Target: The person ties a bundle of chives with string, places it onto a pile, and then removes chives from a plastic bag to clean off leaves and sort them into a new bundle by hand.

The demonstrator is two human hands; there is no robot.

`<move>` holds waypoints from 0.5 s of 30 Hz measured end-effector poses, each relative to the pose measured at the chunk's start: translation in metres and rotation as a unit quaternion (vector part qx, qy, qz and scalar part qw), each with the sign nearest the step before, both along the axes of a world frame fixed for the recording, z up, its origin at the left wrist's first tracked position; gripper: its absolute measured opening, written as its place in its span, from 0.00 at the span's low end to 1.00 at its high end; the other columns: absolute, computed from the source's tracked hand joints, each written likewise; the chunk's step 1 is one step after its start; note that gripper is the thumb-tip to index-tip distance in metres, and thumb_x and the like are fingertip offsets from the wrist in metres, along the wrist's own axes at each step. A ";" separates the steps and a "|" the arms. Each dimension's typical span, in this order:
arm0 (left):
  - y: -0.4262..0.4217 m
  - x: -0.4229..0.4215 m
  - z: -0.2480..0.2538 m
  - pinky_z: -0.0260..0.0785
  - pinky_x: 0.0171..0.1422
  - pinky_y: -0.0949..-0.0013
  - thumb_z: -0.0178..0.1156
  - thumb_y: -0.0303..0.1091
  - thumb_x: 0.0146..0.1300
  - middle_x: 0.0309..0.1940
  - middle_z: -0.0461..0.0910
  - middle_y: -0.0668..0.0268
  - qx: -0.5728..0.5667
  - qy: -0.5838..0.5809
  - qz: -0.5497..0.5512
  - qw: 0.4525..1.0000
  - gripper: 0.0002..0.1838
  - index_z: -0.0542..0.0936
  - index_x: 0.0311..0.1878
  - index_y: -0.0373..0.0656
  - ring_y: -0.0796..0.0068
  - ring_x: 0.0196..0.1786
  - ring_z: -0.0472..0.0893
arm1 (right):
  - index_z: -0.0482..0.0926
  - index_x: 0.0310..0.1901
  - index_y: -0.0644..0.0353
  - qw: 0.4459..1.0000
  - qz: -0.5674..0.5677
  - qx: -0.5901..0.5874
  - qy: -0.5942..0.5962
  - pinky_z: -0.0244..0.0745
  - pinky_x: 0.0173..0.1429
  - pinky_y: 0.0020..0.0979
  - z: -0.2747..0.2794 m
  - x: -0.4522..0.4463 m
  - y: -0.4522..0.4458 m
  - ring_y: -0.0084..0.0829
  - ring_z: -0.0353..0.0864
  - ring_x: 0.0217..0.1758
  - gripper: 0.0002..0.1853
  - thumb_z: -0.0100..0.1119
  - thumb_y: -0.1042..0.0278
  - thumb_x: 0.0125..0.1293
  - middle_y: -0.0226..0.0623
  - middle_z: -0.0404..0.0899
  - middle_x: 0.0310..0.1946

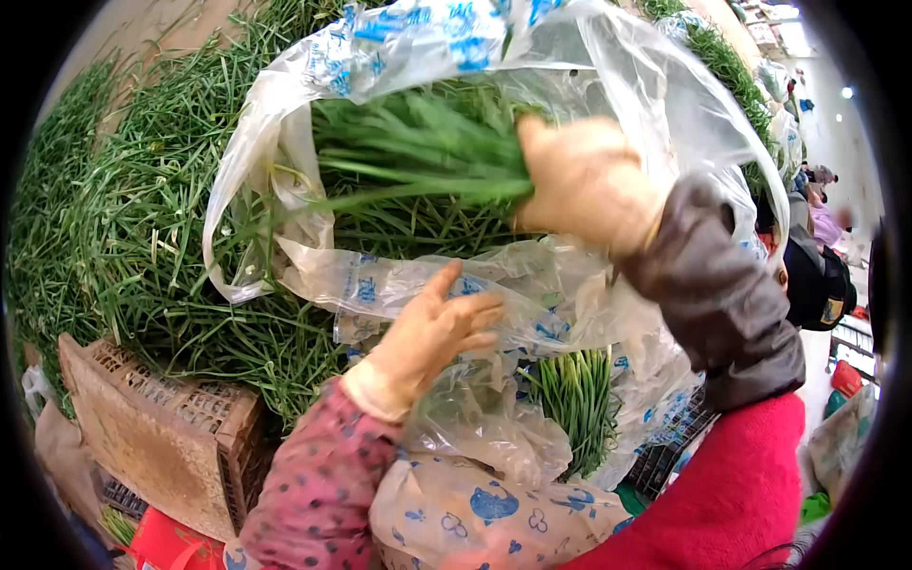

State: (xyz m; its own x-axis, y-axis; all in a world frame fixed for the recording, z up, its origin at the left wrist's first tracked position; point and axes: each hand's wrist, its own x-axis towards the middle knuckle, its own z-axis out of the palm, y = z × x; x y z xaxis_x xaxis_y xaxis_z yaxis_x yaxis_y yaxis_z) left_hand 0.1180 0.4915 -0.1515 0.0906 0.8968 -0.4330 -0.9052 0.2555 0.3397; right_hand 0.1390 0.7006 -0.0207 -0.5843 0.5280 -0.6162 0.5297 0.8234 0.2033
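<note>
My right hand [584, 180], in a pale glove and blurred by motion, is closed around one end of a bunch of green stalks [418, 142]. The bunch stretches leftward over the opening of a clear plastic bag [275, 104] with blue print. More long green stalks [408, 223] lie within that opening. My left hand [432, 337], gloved too, has its fingers apart at the bag's near edge. To its right, below the bag's opening, a smaller bundle of green stalks [578, 404] shows among the plastic.
Heaped greens [161, 218] cover the left side. A worn brown plastic crate [157, 427] stands at the lower left, with a red item [176, 543] below it. A black crate [670, 446] shows at the lower right. People [822, 214] are at the far right.
</note>
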 end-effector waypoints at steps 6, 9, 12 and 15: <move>0.037 0.024 -0.049 0.72 0.57 0.61 0.67 0.56 0.55 0.45 0.78 0.65 -0.063 -0.249 0.179 0.950 0.27 0.78 0.51 0.47 0.68 0.51 0.76 | 0.67 0.55 0.74 0.959 0.213 -0.040 0.184 0.72 0.46 0.39 -0.050 0.066 -0.098 0.44 0.80 0.41 0.38 0.69 0.55 0.48 0.51 0.78 0.36; 0.017 0.006 -0.024 0.74 0.58 0.53 0.62 0.56 0.60 0.51 0.79 0.55 -0.116 -0.226 0.134 0.958 0.30 0.74 0.57 0.44 0.57 0.51 0.80 | 0.68 0.61 0.64 0.944 0.087 -0.288 0.138 0.74 0.56 0.43 -0.010 0.053 -0.076 0.47 0.79 0.50 0.34 0.67 0.55 0.56 0.50 0.77 0.47; 0.011 0.001 -0.034 0.72 0.61 0.48 0.60 0.61 0.59 0.53 0.78 0.56 -0.054 -0.261 0.179 0.947 0.34 0.74 0.60 0.44 0.56 0.54 0.79 | 0.76 0.50 0.65 0.814 -0.224 -0.283 0.456 0.78 0.44 0.24 -0.014 0.069 -0.035 0.23 0.81 0.39 0.17 0.64 0.65 0.63 0.41 0.82 0.38; -0.002 0.001 -0.035 0.73 0.60 0.48 0.59 0.63 0.59 0.55 0.78 0.55 -0.057 -0.229 0.203 0.950 0.36 0.73 0.62 0.46 0.55 0.54 0.79 | 0.78 0.47 0.65 0.787 -0.335 -0.359 0.373 0.75 0.38 0.23 -0.017 0.077 -0.017 0.18 0.78 0.35 0.15 0.57 0.61 0.70 0.33 0.82 0.36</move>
State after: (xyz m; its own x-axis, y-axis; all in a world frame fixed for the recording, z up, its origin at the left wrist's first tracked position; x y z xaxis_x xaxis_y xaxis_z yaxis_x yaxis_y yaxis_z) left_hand 0.1190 0.4890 -0.1864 -0.0513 0.8480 -0.5275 -0.9833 -0.1353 -0.1219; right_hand 0.2158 0.6834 -0.0373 -0.6632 0.5440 -0.5141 0.6460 0.0691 -0.7602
